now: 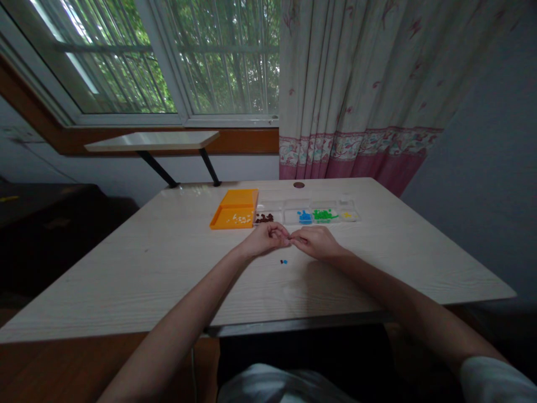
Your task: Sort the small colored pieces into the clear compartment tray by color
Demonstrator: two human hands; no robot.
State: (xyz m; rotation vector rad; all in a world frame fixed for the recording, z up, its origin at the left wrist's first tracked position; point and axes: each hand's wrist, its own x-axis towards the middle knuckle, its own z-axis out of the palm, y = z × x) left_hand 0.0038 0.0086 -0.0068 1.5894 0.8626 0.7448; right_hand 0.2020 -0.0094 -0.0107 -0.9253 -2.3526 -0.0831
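My left hand and my right hand meet fingertip to fingertip above the middle of the table, both in a pinch. Whatever lies between the fingertips is too small to make out. Just below them on the tabletop lie a tiny dark red piece and a tiny blue piece, side by side. Beyond my hands are brown pieces, blue pieces, green pieces and a few yellow pieces in clear compartment boxes.
An orange tray holding white pieces stands left of the clear boxes. A small raised shelf on black legs rises at the table's back left. The pale wooden table reaches a wall with a window and curtain.
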